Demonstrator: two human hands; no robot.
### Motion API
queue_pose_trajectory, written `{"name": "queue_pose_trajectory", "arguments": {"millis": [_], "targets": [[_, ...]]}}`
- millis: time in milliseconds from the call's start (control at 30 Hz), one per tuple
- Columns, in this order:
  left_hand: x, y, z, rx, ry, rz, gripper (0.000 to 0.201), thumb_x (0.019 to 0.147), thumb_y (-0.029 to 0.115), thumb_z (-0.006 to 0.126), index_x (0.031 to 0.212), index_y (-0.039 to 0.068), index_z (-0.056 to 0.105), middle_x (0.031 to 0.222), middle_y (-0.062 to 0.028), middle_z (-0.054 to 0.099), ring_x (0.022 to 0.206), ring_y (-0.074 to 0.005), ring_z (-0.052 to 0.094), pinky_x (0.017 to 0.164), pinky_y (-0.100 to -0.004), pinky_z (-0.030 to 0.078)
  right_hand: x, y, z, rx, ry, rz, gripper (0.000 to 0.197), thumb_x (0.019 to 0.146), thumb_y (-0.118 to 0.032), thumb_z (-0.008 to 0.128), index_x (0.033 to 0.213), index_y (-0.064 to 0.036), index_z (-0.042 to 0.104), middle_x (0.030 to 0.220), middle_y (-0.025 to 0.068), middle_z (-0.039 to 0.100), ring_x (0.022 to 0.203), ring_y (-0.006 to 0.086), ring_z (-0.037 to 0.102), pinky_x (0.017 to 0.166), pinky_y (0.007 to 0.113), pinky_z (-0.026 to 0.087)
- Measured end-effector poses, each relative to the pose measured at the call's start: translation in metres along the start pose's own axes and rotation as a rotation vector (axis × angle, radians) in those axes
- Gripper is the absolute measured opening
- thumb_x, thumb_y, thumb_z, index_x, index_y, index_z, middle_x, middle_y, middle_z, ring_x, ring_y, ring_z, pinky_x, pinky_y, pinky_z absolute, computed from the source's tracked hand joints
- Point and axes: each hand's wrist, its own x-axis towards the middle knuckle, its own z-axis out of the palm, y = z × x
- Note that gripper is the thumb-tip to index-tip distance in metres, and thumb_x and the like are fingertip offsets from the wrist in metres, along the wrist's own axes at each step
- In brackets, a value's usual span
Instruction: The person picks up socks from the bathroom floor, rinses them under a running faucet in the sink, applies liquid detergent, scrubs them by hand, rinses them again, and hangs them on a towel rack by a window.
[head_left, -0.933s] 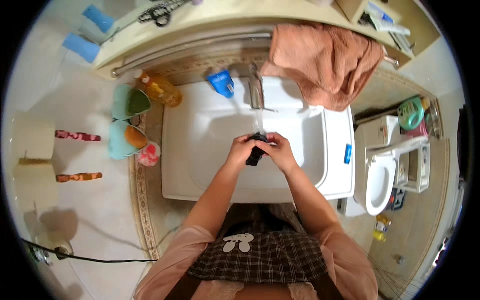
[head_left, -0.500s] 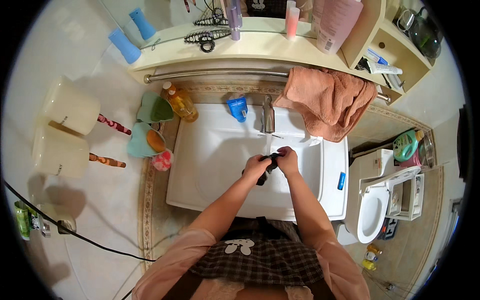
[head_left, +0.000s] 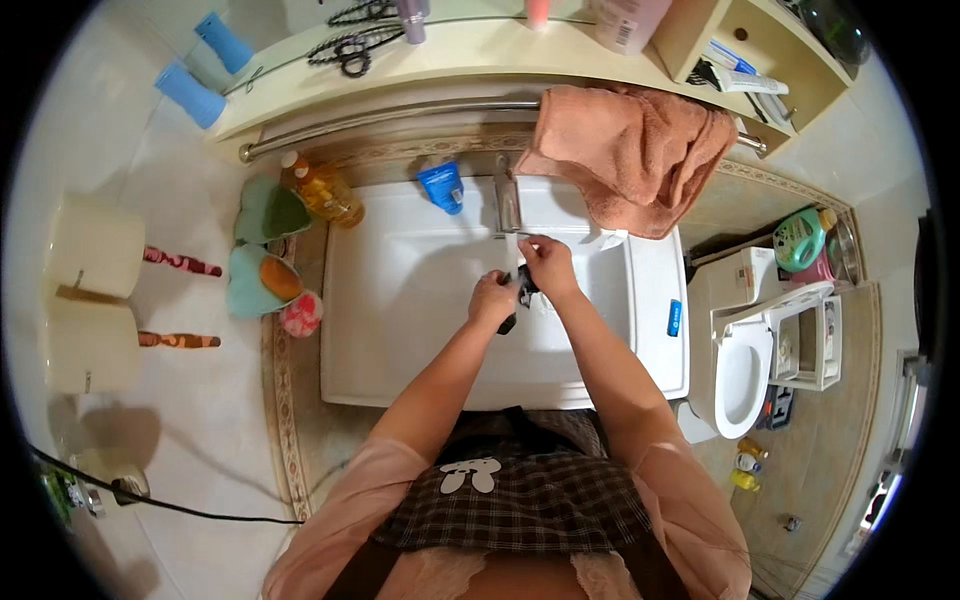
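Note:
Over the white sink, my left hand is closed round a small dark item. It looks black and limp, like wet cloth, but its kind cannot be made out. Part of it shows below the fingers and part between the hands. My right hand is just right of the left and a little farther away, its fingers bent together at the item's upper end. Directly above is the metal faucet, with water running down between my hands. The palms hide much of the item.
An orange towel hangs from the metal rail behind the sink. A blue tube and a bottle of amber liquid stand at the back. A blue packet lies on the right rim. The toilet is farther right.
The whole view has shifted, so the scene sits higher and more to the left. My right hand has moved up slightly from the left one, nearer the faucet, and the dark item is turned differently.

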Motion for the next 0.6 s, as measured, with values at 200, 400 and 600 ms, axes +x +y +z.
{"name": "queue_pose_trajectory", "arguments": {"millis": [200,400,600], "targets": [[0.005,0.023,0.025,-0.290,-0.091,-0.149,0.024,0.077,0.019,0.061,0.079,-0.005,0.060,0.063,-0.0103,0.061,0.057,-0.0174,0.057,0.055,-0.0363,0.045,0.032,0.022,-0.006,0.068,-0.136,-0.010,0.026,0.071,-0.024,0.067,0.087,-0.0033,0.065,0.074,0.0190,0.063,0.066,0.0293,0.061,0.063,0.035,0.048],[-0.027,0.031,0.006,-0.180,-0.104,-0.011,0.016,0.076,0.007,0.058,0.085,-0.003,0.066,0.071,-0.0057,0.063,0.060,-0.0103,0.055,0.055,-0.0241,0.044,-0.032,-0.003,-0.058,-0.039,-0.469,0.093,0.046,0.059,-0.039,0.067,0.089,-0.0054,0.061,0.082,0.0167,0.063,0.079,0.0324,0.060,0.071,0.036,0.048],[-0.039,0.024,-0.001,-0.109,-0.158,0.062,0.013,0.077,0.005,0.058,0.085,-0.003,0.065,0.064,-0.0012,0.059,0.048,-0.0068,0.048,0.045,-0.0230,0.038,-0.063,-0.013,-0.068,-0.283,-0.373,0.054,0.029,0.067,-0.026,0.062,0.088,-0.0060,0.058,0.078,0.0158,0.063,0.077,0.0327,0.060,0.066,0.039,0.049]]}}
